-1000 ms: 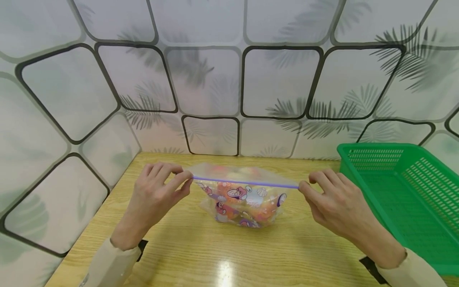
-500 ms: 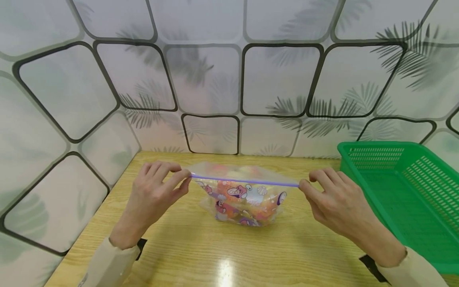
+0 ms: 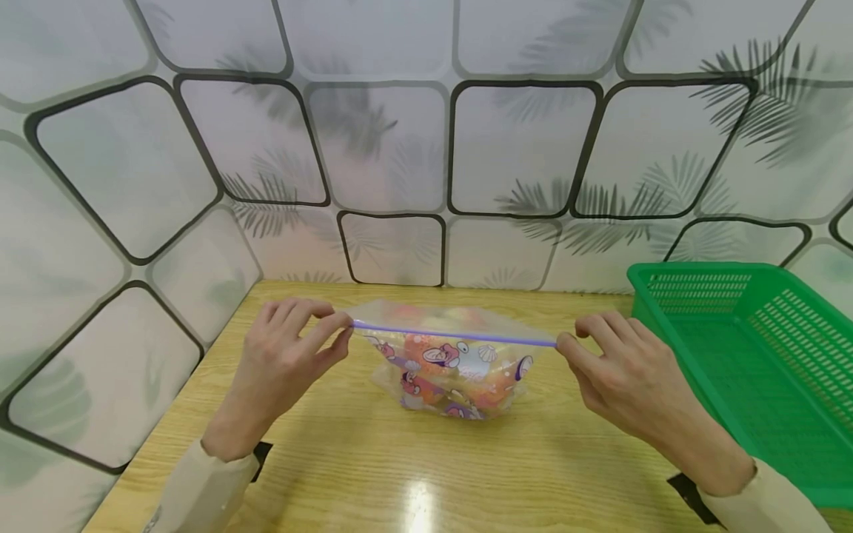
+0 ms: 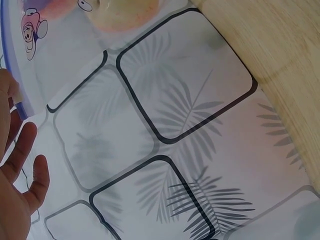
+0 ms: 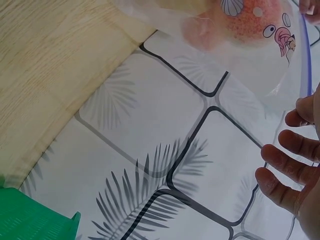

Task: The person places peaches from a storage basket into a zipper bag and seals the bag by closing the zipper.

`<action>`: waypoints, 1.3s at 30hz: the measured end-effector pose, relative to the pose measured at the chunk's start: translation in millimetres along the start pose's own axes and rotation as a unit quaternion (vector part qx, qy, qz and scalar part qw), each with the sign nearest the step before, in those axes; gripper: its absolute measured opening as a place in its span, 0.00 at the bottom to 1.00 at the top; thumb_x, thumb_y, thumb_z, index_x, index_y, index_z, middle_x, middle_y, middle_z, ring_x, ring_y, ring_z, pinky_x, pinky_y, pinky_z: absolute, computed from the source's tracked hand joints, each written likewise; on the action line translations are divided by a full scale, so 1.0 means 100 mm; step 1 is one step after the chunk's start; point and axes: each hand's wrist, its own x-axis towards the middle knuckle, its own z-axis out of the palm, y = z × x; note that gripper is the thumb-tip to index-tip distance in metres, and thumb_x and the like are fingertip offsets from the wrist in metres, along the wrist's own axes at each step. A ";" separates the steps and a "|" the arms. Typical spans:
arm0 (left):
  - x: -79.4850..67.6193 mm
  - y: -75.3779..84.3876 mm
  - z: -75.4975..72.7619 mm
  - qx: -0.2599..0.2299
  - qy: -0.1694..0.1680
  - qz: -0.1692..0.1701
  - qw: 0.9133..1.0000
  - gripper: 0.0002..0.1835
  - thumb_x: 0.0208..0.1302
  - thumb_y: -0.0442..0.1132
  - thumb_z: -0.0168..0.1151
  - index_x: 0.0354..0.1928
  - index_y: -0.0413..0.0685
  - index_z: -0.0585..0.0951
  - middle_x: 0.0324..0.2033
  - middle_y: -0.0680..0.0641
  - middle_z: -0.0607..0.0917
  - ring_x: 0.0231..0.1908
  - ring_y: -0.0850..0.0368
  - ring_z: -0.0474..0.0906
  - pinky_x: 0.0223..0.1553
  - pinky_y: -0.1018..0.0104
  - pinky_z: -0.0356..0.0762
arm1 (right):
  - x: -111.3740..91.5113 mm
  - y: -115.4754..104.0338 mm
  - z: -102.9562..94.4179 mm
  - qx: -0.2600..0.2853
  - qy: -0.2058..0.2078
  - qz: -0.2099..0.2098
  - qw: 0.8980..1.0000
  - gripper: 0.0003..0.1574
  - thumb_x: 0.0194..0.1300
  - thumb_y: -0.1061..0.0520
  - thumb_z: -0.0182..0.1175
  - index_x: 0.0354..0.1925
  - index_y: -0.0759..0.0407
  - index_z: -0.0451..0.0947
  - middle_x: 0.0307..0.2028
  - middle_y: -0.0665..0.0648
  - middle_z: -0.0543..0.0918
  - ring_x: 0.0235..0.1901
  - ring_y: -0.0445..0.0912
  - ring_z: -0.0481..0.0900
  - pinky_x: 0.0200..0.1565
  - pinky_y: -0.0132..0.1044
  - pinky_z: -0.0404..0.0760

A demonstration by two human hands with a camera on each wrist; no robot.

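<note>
A clear zip bag (image 3: pixel 460 377) printed with cartoon figures and shells stands on the table at the centre of the head view. Round orange and yellowish things show through it; their kind is blurred by the print. Its purple zip strip (image 3: pixel 460 334) is stretched straight between both hands. My left hand (image 3: pixel 286 355) pinches the strip's left end between thumb and index finger. At the right end, my right hand (image 3: pixel 620 370) pinches the strip the same way. In the wrist views the other fingers (image 4: pixel 37 182) of the left hand and those (image 5: pixel 280 167) of the right stand loosely bent, off the bag.
A green plastic basket (image 3: pixel 706 370) with slotted walls stands on the right of the wooden table (image 3: pixel 346 474), close to the right forearm. Behind and to the left rises a patterned wall covering (image 3: pixel 393 163) with leaf prints.
The left hand has shifted very slightly left and up with its end of the zip strip. The right hand and the bag's body stay nearly still.
</note>
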 end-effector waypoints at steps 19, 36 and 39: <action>0.02 -0.01 0.02 -0.027 0.015 -0.021 0.999 0.12 0.74 0.41 0.57 0.35 0.43 0.85 0.33 0.42 0.84 0.33 0.43 0.79 0.32 0.52 0.72 | 0.02 -0.01 0.01 0.011 0.026 0.002 1.000 0.22 0.81 0.55 0.41 0.33 0.57 0.77 0.30 0.61 0.78 0.29 0.57 0.75 0.25 0.51 0.78; -0.09 0.04 0.26 -0.221 -0.094 -0.254 0.937 0.34 0.64 0.38 0.70 0.69 0.37 0.68 0.55 0.39 0.79 0.48 0.46 0.82 0.44 0.53 0.81 | 0.02 0.08 0.16 0.025 0.047 0.026 0.998 0.20 0.80 0.55 0.44 0.33 0.58 0.78 0.30 0.61 0.79 0.27 0.56 0.77 0.21 0.49 0.76; -0.14 0.11 0.38 -0.298 -0.190 -0.368 0.860 0.46 0.67 0.43 0.70 0.78 0.43 0.54 0.67 0.39 0.70 0.59 0.43 0.76 0.53 0.47 0.78 | 0.01 0.13 0.19 0.026 0.049 0.038 0.998 0.20 0.80 0.56 0.45 0.32 0.58 0.78 0.30 0.61 0.78 0.27 0.57 0.77 0.21 0.49 0.75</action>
